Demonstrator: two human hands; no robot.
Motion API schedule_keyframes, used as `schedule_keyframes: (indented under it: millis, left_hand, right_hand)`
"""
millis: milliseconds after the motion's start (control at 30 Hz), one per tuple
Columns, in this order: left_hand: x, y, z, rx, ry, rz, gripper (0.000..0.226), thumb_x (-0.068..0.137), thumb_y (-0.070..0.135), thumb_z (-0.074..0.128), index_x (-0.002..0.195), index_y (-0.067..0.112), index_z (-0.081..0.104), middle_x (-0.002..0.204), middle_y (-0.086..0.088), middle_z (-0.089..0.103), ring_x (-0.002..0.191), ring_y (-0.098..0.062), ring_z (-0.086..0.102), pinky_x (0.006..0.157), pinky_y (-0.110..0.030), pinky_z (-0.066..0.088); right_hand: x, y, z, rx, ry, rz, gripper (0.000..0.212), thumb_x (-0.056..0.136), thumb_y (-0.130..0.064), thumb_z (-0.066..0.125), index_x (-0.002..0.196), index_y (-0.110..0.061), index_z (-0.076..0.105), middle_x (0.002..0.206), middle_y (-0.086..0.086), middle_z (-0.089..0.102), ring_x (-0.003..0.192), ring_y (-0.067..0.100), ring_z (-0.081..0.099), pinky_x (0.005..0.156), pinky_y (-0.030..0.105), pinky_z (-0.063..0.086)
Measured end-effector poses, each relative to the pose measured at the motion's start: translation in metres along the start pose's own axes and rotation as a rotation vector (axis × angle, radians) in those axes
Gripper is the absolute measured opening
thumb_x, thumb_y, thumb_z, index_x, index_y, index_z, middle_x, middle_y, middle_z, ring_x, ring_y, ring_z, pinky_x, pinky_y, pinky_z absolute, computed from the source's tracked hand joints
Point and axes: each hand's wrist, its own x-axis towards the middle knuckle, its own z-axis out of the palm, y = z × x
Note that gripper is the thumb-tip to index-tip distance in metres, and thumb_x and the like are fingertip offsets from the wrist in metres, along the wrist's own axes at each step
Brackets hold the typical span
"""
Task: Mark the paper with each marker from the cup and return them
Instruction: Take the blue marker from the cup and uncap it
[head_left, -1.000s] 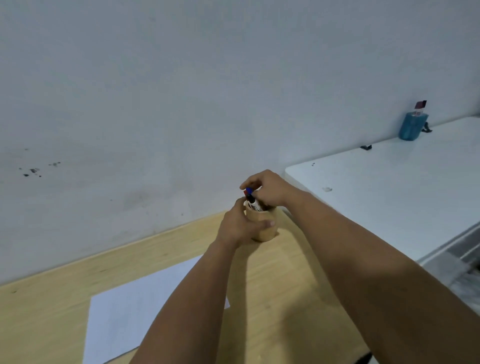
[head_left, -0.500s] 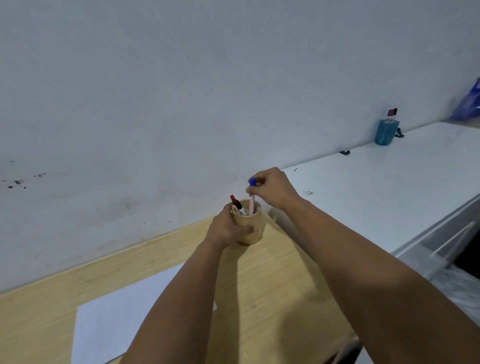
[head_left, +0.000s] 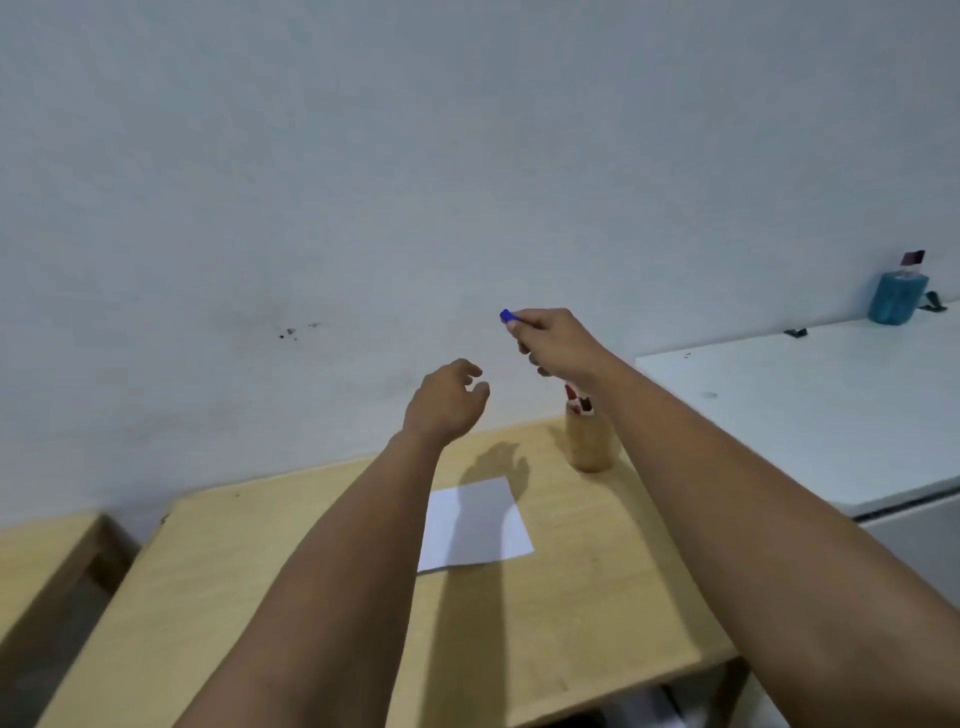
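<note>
My right hand (head_left: 558, 345) is raised above the table and grips a blue-capped marker (head_left: 507, 315), whose cap sticks out to the left of my fist. Just below it a tan wooden cup (head_left: 589, 441) stands on the wooden table (head_left: 597, 571), with a red and a dark marker (head_left: 579, 400) poking out of it. My left hand (head_left: 447, 402) hovers left of the cup, fingers apart, holding nothing. A white sheet of paper (head_left: 475, 525) lies on the table in front of the cup, partly hidden by my left forearm.
A white table (head_left: 805, 415) adjoins on the right, with a blue holder (head_left: 897, 297) and small dark clips by the wall. A second wooden table (head_left: 36, 561) sits at the left across a gap. The grey wall stands close behind.
My right hand has lifted the blue marker out of the cup and up to the left. My left hand has let go of the cup and opened.
</note>
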Motion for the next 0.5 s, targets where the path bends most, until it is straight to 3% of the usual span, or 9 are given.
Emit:
schedule_keyframes:
  millis: [67, 167, 300, 400, 500]
  left_hand:
    - [-0.017, -0.021, -0.025, 0.005, 0.063, -0.035, 0.036, 0.099, 0.044, 0.05, 0.116, 0.018, 0.068, 0.113, 0.003, 0.072, 0.108, -0.021, 0.065, 0.094, -0.039, 0.051]
    - [-0.044, -0.055, -0.059, -0.048, 0.125, -0.128, 0.06, 0.099, 0.062, 0.036, 0.092, 0.012, 0.068, 0.09, 0.0, 0.073, 0.089, -0.026, 0.067, 0.08, -0.039, 0.052]
    - [-0.075, -0.095, -0.092, -0.11, 0.15, -0.2, 0.079, 0.099, 0.067, 0.034, 0.074, -0.001, 0.066, 0.07, -0.004, 0.07, 0.065, -0.025, 0.061, 0.068, -0.036, 0.048]
    - [-0.086, -0.117, -0.108, -0.106, 0.142, -0.215, 0.064, 0.103, 0.054, 0.042, 0.066, 0.002, 0.05, 0.063, -0.01, 0.05, 0.058, -0.025, 0.044, 0.061, -0.035, 0.039]
    - [-0.091, -0.131, -0.124, -0.14, 0.126, -0.245, 0.053, 0.104, 0.045, 0.044, 0.071, 0.006, 0.056, 0.066, -0.011, 0.05, 0.059, -0.025, 0.049, 0.051, -0.022, 0.042]
  right_hand:
    - [-0.018, -0.001, 0.034, 0.003, -0.161, 0.077, 0.026, 0.106, -0.015, 0.054, 0.118, -0.009, 0.076, 0.089, 0.004, 0.062, 0.07, 0.017, 0.049, 0.065, 0.029, 0.042]
    - [-0.038, 0.003, 0.082, -0.051, -0.373, 0.05, 0.015, 0.103, -0.019, 0.066, 0.104, -0.014, 0.08, 0.1, 0.001, 0.081, 0.079, 0.014, 0.067, 0.068, 0.027, 0.055]
    - [-0.052, -0.002, 0.137, 0.072, -0.514, 0.074, 0.013, 0.098, -0.023, 0.078, 0.105, -0.013, 0.082, 0.095, 0.003, 0.082, 0.072, 0.011, 0.066, 0.066, 0.028, 0.057]
    - [-0.053, -0.012, 0.166, 0.084, -0.578, 0.06, 0.015, 0.095, -0.021, 0.082, 0.104, -0.009, 0.083, 0.094, 0.006, 0.082, 0.072, 0.012, 0.065, 0.063, 0.025, 0.057]
    - [-0.048, -0.016, 0.181, 0.057, -0.605, 0.018, 0.016, 0.092, -0.019, 0.084, 0.103, -0.006, 0.084, 0.096, 0.007, 0.083, 0.073, 0.012, 0.067, 0.065, 0.025, 0.057]
